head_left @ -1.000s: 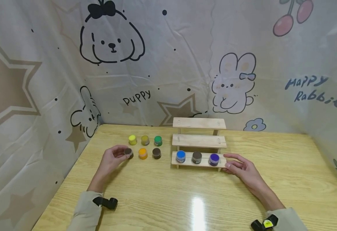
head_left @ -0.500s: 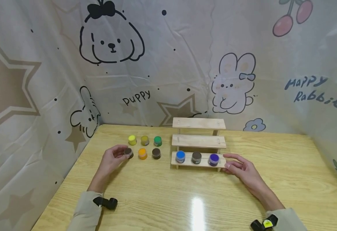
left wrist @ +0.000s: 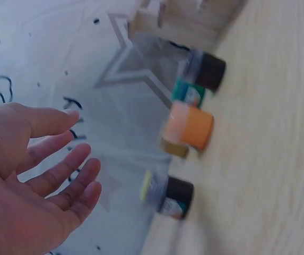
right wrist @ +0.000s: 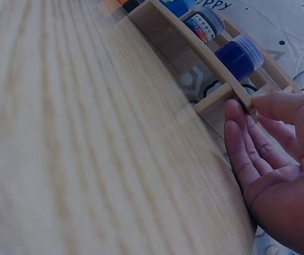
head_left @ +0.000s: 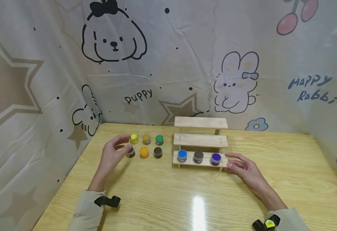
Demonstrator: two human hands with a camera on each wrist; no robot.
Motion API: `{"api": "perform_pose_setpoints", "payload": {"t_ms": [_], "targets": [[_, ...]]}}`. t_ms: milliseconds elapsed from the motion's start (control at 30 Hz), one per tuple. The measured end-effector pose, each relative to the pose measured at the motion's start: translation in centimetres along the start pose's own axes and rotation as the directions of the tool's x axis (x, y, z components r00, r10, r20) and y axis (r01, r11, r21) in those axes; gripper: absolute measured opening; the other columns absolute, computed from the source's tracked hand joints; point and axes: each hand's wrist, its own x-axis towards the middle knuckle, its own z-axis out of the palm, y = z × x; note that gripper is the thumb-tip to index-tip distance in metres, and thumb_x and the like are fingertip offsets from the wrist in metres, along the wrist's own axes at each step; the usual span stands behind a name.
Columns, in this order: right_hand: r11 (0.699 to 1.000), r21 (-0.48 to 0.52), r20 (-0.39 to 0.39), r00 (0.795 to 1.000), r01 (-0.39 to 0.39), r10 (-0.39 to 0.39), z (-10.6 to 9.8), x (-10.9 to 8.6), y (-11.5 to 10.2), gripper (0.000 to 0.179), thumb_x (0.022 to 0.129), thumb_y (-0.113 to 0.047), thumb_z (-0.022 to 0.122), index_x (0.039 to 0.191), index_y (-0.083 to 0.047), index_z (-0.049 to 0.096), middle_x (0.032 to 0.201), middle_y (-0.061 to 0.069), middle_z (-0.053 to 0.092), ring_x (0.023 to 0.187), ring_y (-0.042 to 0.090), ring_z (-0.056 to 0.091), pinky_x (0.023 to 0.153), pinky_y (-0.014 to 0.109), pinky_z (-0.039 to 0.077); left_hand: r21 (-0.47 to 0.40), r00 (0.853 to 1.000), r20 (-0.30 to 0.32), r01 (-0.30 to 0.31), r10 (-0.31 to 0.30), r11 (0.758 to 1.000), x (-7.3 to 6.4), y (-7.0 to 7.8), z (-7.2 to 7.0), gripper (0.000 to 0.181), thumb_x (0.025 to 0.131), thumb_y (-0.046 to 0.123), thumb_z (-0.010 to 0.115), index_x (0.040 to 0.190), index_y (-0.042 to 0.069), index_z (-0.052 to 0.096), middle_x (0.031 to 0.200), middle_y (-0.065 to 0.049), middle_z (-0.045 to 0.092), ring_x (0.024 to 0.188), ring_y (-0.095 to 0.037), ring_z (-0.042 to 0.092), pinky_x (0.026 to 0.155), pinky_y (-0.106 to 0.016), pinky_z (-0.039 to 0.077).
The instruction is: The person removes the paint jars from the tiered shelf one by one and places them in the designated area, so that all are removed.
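Our left hand (head_left: 111, 155) gapes just left of a dark jar (head_left: 131, 152); our right hand (head_left: 247, 172) pinches the rack (head_left: 200, 140) at right.

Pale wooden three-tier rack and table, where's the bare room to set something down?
Bare: the top shelf and middle shelf; the table in front of the rack, and right of the right hand. Crowded: bottom shelf, with three small round jars, and beside the left hand, where six jars stand in two rows.

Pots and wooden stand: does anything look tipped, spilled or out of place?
Nothing stands out: three pots sit upright on the lowest shelf of the wooden stand, and six others in two rows on the table; no spill shows.
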Motion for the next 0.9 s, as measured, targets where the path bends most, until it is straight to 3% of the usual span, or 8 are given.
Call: {"api": "perform_pose_setpoints", "payload": {"t_ms": [167, 533, 900], "targets": [[1.000, 0.006, -0.002, 1.000, -0.006, 0.006, 0.0, -0.2, 0.0, 0.052, 0.103, -0.015, 0.065, 0.147, 0.005, 0.046, 0.115, 0.010, 0.074, 0.100, 0.017, 0.073, 0.089, 0.031, 0.059, -0.018, 0.998, 0.015, -0.054, 0.054, 0.998, -0.3, 2.5, 1.0, 0.031, 0.096, 0.002, 0.071, 0.126, -0.004, 0.066, 0.127, -0.020, 0.066, 0.118, -0.035, 0.062, 0.100, -0.046, 0.051], [1.000, 0.009, 0.016, 1.000, 0.008, -0.008, 0.2, 0.1, -0.1, 0.051, 0.103, -0.014, 0.064, 0.147, 0.006, 0.046, 0.113, 0.010, 0.075, 0.099, 0.018, 0.073, 0.089, 0.031, 0.059, -0.039, 0.987, 0.056, -0.145, 0.147, 0.989, -1.0, 5.1, 3.2, 0.030, 0.094, 0.008, 0.075, 0.123, 0.001, 0.069, 0.122, -0.012, 0.070, 0.115, -0.026, 0.066, 0.098, -0.050, 0.052], [1.000, 0.000, 0.012, 1.000, 0.007, -0.007, 0.2, -0.1, -0.2, 0.052, 0.103, -0.014, 0.064, 0.147, 0.006, 0.045, 0.113, 0.010, 0.074, 0.098, 0.018, 0.073, 0.088, 0.031, 0.060, -0.043, 0.978, 0.120, -0.165, 0.169, 0.985, -0.3, 7.4, 6.0, 0.032, 0.094, 0.011, 0.077, 0.125, 0.006, 0.070, 0.123, -0.011, 0.070, 0.115, -0.027, 0.064, 0.101, -0.054, 0.050]]}}
